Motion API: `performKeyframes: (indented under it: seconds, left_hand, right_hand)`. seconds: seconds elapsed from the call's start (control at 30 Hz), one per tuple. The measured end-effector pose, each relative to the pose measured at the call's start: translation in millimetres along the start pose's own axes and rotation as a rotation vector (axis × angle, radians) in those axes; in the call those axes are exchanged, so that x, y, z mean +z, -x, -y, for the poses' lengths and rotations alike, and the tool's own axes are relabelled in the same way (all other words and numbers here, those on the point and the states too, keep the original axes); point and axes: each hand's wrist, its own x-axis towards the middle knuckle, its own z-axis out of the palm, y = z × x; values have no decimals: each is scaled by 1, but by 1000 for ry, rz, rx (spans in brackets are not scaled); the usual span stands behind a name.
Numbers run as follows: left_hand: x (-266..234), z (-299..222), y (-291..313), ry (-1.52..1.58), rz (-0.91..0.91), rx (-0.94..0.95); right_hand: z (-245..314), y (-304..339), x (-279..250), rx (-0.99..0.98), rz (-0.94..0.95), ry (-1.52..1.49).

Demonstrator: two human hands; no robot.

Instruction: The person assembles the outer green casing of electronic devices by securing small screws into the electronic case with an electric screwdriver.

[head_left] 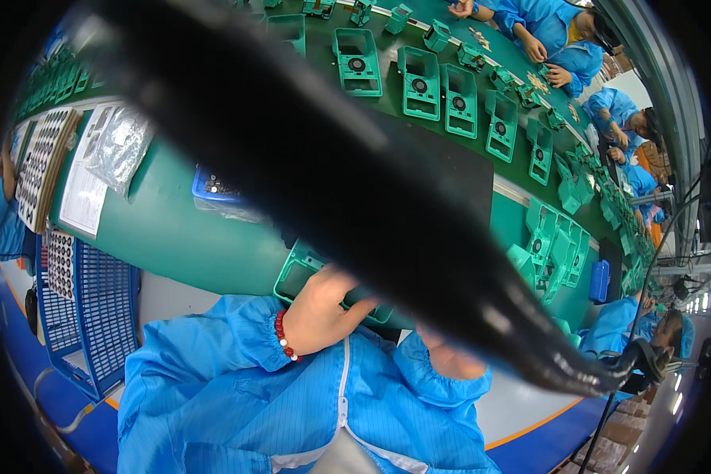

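A green plastic housing lies at the near edge of the green table, right in front of my body. Over it rests my left hand, a red bead bracelet at its wrist. Its fingers are curled and its thumb points to the right; the fingertips are hidden, so what they hold cannot be made out. To the right, my right hand is close to the housing's near right corner. A blurred black bar crosses the view and covers its fingers and much of the housing.
A blue bin of small dark parts and a clear plastic bag are on the table. Beyond, several green housings line a conveyor. More are stacked at right near a blue box. A blue crate stands left. Co-workers sit at far right.
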Motion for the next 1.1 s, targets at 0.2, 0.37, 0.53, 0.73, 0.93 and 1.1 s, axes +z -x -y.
performKeyframes:
  seconds: [0.2,0.37,0.53,0.73,0.93,1.1]
  left_hand:
    - [0,3,3,74,12,-44]
    - [-2,-5,-2,197,-22,-30]
    - [-6,-5,-6,59,-26,105]
    - [-2,-2,-6,65,-45,89]
    - [-8,-3,-8,6,-20,139]
    - [-7,-2,-8,-4,-30,193]
  right_hand:
    - [1,1,21,11,-189,-18]
    - [-3,-13,13,-39,-51,-24]
    - [1,-15,17,-14,-57,43]
    - [4,-13,11,-2,-26,50]
    - [1,-15,11,-1,-20,49]
    - [-2,-14,13,-15,-23,37]
